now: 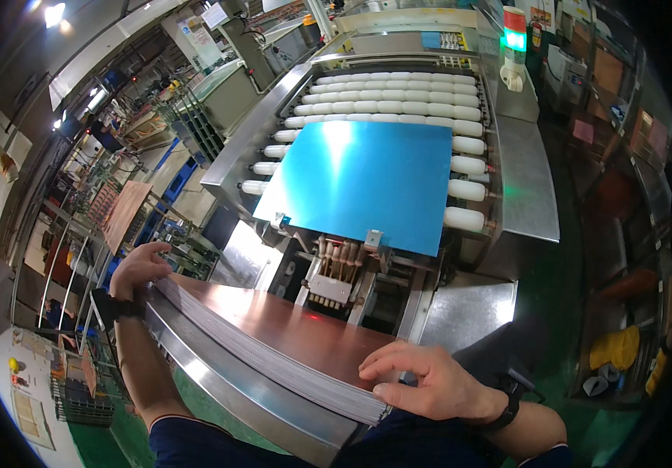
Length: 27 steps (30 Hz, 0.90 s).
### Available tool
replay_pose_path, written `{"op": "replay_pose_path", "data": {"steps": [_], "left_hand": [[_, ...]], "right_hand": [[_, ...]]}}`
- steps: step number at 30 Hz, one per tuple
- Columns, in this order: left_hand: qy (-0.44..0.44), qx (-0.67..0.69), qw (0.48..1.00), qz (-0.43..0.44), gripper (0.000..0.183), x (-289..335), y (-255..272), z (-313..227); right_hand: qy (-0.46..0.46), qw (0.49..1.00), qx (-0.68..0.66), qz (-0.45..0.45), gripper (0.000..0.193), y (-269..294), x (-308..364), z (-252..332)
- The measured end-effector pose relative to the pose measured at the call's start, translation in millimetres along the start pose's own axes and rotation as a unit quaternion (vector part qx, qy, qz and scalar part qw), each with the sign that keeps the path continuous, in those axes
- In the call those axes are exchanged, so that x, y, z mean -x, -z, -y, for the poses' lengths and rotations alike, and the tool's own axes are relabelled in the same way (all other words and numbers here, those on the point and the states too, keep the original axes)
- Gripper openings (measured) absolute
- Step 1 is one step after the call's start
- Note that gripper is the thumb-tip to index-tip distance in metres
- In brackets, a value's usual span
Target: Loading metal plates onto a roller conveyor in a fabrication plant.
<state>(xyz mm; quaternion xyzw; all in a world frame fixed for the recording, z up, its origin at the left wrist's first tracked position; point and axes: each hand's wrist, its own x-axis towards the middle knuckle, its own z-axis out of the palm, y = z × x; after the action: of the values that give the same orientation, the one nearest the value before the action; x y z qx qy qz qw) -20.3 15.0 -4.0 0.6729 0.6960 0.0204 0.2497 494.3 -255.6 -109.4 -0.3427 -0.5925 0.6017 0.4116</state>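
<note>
Dark-blue sleeves (pixel 196 444), cut off below, lead to a bare left hand (pixel 141 267) and a bare right hand (pixel 429 386) at opposite ends of a stack of thin, flat, copper-topped sheets (pixel 274 312).
Left fingertips are hard to make out at the stack's left end and the right palm is hidden, so I cannot tell whether either hand's curved fingers grasp or merely rest; the right ones sit at its near right corner. Its long axis slants from far left to near right, pale layered edges facing a shiny steel surface (pixel 227 390). Beyond the stack, a glossy blue rectangular sheet (pixel 367 179) hides the middles of some white, knobbly rollers (pixel 389 106).
</note>
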Motion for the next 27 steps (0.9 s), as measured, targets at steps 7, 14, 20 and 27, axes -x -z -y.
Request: {"op": "replay_pose_path", "data": {"steps": [7, 14, 20, 27], "left_hand": [[-0.013, 0.009, 1.000, 0.003, 0.068, 3, 0, -3], [-0.032, -0.060, 0.997, -0.022, 0.043, 6, -3, -10], [-0.049, -0.133, 0.990, -0.026, 0.035, 5, -5, -17], [-0.072, -0.118, 0.989, -0.062, 0.034, 4, -10, -20]], "right_hand": [[0.015, 0.995, -0.068, 0.064, 0.036, 9, 0, -14], [0.048, 0.997, -0.032, 0.052, 0.045, 15, -1, -30], [0.042, 0.997, -0.056, 0.035, 0.049, 19, 7, -34], [0.126, 0.978, 0.157, -0.048, 0.043, 16, 8, -42]]}}
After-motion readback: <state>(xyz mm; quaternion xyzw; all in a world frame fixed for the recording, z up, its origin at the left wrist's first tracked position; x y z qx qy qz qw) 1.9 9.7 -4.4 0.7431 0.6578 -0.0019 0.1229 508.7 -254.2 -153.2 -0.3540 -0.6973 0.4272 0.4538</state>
